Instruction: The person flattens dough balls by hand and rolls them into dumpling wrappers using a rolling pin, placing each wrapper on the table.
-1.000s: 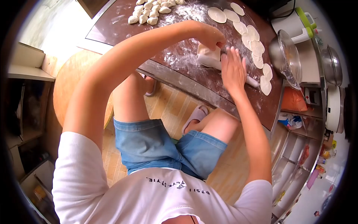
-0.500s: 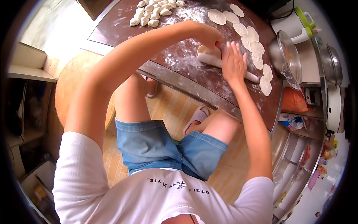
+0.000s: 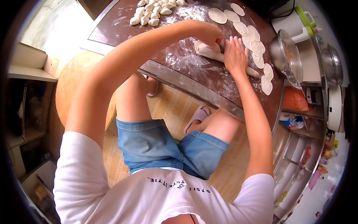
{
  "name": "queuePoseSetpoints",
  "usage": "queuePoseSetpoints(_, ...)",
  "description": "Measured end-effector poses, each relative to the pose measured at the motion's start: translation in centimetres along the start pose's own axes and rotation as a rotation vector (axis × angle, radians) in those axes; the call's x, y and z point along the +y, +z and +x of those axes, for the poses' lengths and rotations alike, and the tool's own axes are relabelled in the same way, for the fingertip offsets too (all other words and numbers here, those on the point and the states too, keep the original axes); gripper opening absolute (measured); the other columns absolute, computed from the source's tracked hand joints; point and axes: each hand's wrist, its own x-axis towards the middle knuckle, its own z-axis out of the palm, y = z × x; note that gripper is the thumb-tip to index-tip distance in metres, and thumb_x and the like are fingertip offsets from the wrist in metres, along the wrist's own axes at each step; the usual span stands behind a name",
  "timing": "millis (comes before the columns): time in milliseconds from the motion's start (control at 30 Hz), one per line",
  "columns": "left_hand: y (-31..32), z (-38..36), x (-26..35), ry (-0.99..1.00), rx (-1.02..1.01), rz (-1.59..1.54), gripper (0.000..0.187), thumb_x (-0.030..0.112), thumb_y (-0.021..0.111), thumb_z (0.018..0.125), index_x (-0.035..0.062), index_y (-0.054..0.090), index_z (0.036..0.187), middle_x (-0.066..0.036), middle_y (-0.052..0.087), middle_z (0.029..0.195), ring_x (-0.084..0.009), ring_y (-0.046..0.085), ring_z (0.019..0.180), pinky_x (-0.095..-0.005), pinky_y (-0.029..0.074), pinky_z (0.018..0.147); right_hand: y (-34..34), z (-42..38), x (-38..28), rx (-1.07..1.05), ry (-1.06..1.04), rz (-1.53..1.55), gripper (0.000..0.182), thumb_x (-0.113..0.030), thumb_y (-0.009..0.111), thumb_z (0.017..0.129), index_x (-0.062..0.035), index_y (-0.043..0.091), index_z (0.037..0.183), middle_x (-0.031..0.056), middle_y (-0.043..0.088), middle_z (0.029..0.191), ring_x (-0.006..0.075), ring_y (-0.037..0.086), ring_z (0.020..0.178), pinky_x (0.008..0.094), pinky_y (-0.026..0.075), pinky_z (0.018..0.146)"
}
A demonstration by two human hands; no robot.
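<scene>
A pale rolling pin point(image 3: 252, 72) lies slantwise on the floured brown table. My right hand point(image 3: 235, 56) rests flat on it, fingers stretched out. Bent in from the left, my left hand point(image 3: 209, 34) has curled fingers at a dough wrapper point(image 3: 201, 47) by the pin's left end. Its fingertips are partly hidden, but they appear to pinch the wrapper's edge. Rolled dough rounds point(image 3: 257, 48) lie in an overlapping line right of my hands. Small lumps of dough point(image 3: 154, 15) sit grouped at the far left of the table, near loose white flour point(image 3: 192, 13).
To the right stands a metal bowl point(image 3: 285, 56) with clear film over it, beside a white and green appliance point(image 3: 298, 24). A round wooden stool point(image 3: 76, 89) is at the left. Shelves point(image 3: 298, 149) run down the right side.
The dough wrapper at the pin has shifted slightly and looks more folded over it. My right hand has moved a little up and right on the pin.
</scene>
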Motion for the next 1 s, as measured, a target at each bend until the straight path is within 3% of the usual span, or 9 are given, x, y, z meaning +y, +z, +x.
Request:
queuePoseSetpoints(133, -0.4, 0.6, 0.3, 0.018, -0.052, 0.124, 0.021, 0.016, 0.063, 0.069, 0.0029, 0.060, 0.085, -0.010, 0.060, 0.075, -0.0237, 0.058, 0.070, -0.0361, 0.044, 0.062, -0.5, -1.1, -0.2, 0.007, -0.034, -0.003, 0.049, -0.034, 0.034, 0.094, 0.0026, 0.046, 0.124, 0.0209, 0.043, 0.132, 0.0331, 0.035, 0.127, 0.0499, 0.020, 0.105)
queuePoseSetpoints(233, -0.3, 0.1, 0.3, 0.060, -0.029, 0.041, 0.021, 0.015, 0.062, 0.069, 0.0036, 0.061, 0.087, -0.011, 0.061, 0.076, -0.0239, 0.059, 0.072, -0.0363, 0.045, 0.063, -3.3, -7.1, -1.4, -0.048, -0.093, 0.085, 0.047, -0.032, 0.036, 0.093, 0.0026, 0.046, 0.124, 0.0207, 0.043, 0.131, 0.0332, 0.036, 0.127, 0.0492, 0.021, 0.105)
queuePoseSetpoints(333, -0.5, -0.2, -0.1, 0.028, -0.036, -0.058, 0.019, 0.013, 0.061, 0.069, 0.0042, 0.061, 0.086, -0.010, 0.062, 0.078, -0.0243, 0.060, 0.074, -0.0359, 0.046, 0.065, -3.4, -7.6, -1.5, -0.037, -0.108, 0.047, 0.047, -0.031, 0.037, 0.093, 0.0027, 0.046, 0.124, 0.0204, 0.044, 0.131, 0.0330, 0.036, 0.126, 0.0484, 0.022, 0.105)
queuePoseSetpoints(433, -0.3, -0.2, -0.6, 0.083, 0.003, -0.014, 0.016, 0.012, 0.061, 0.069, 0.0047, 0.062, 0.083, -0.009, 0.062, 0.078, -0.0247, 0.060, 0.074, -0.0352, 0.046, 0.065, -1.1, -1.4, -0.5, -0.002, -0.055, -0.012, 0.047, -0.032, 0.036, 0.093, 0.0021, 0.046, 0.124, 0.0203, 0.043, 0.131, 0.0326, 0.036, 0.127, 0.0479, 0.023, 0.105)
queuePoseSetpoints(533, -0.5, 1.1, -0.7, -0.015, -0.069, 0.137, 0.015, 0.012, 0.060, 0.069, 0.0047, 0.062, 0.082, -0.009, 0.062, 0.077, -0.0245, 0.060, 0.075, -0.0347, 0.046, 0.066, 0.1, 2.2, -0.2, 0.008, 0.053, -0.045, 0.046, -0.032, 0.036, 0.093, 0.0016, 0.047, 0.124, 0.0202, 0.043, 0.132, 0.0324, 0.036, 0.127, 0.0478, 0.023, 0.105)
queuePoseSetpoints(633, -0.5, 0.7, -0.7, 0.108, -0.072, 0.117, 0.016, 0.012, 0.060, 0.070, 0.0054, 0.062, 0.084, -0.009, 0.063, 0.078, -0.0245, 0.060, 0.076, -0.0346, 0.046, 0.066, -1.0, -2.9, -0.6, -0.004, -0.055, -0.007, 0.046, -0.032, 0.037, 0.093, 0.0016, 0.047, 0.123, 0.0208, 0.043, 0.132, 0.0322, 0.036, 0.127, 0.0478, 0.023, 0.105)
queuePoseSetpoints(733, -0.8, 0.1, 0.0, 0.076, -0.078, 0.045, 0.018, 0.013, 0.060, 0.070, 0.0060, 0.063, 0.086, -0.009, 0.064, 0.081, -0.0242, 0.060, 0.077, -0.0342, 0.046, 0.066, -4.2, -8.2, -2.0, -0.081, -0.093, 0.101, 0.047, -0.032, 0.038, 0.093, 0.0030, 0.046, 0.124, 0.0222, 0.043, 0.131, 0.0322, 0.035, 0.127, 0.0472, 0.022, 0.105)
queuePoseSetpoints(933, -0.4, 0.6, -0.3, 0.006, 0.024, 0.075, 0.020, 0.016, 0.062, 0.070, 0.0068, 0.064, 0.088, -0.010, 0.064, 0.082, -0.0244, 0.061, 0.077, -0.0352, 0.046, 0.065, -0.2, 0.4, -0.5, 0.002, 0.005, 0.017, 0.049, -0.034, 0.034, 0.094, 0.0034, 0.047, 0.122, 0.0214, 0.043, 0.131, 0.0327, 0.035, 0.127, 0.0475, 0.021, 0.105)
queuePoseSetpoints(1000, -1.2, 0.4, 0.8, -0.036, -0.064, 0.162, 0.021, 0.017, 0.062, 0.070, 0.0069, 0.064, 0.089, -0.010, 0.064, 0.083, -0.0245, 0.061, 0.077, -0.0356, 0.046, 0.065, -0.2, 1.2, -0.6, 0.003, 0.030, 0.005, 0.050, -0.035, 0.034, 0.094, 0.0035, 0.047, 0.122, 0.0211, 0.043, 0.131, 0.0330, 0.036, 0.126, 0.0477, 0.021, 0.105)
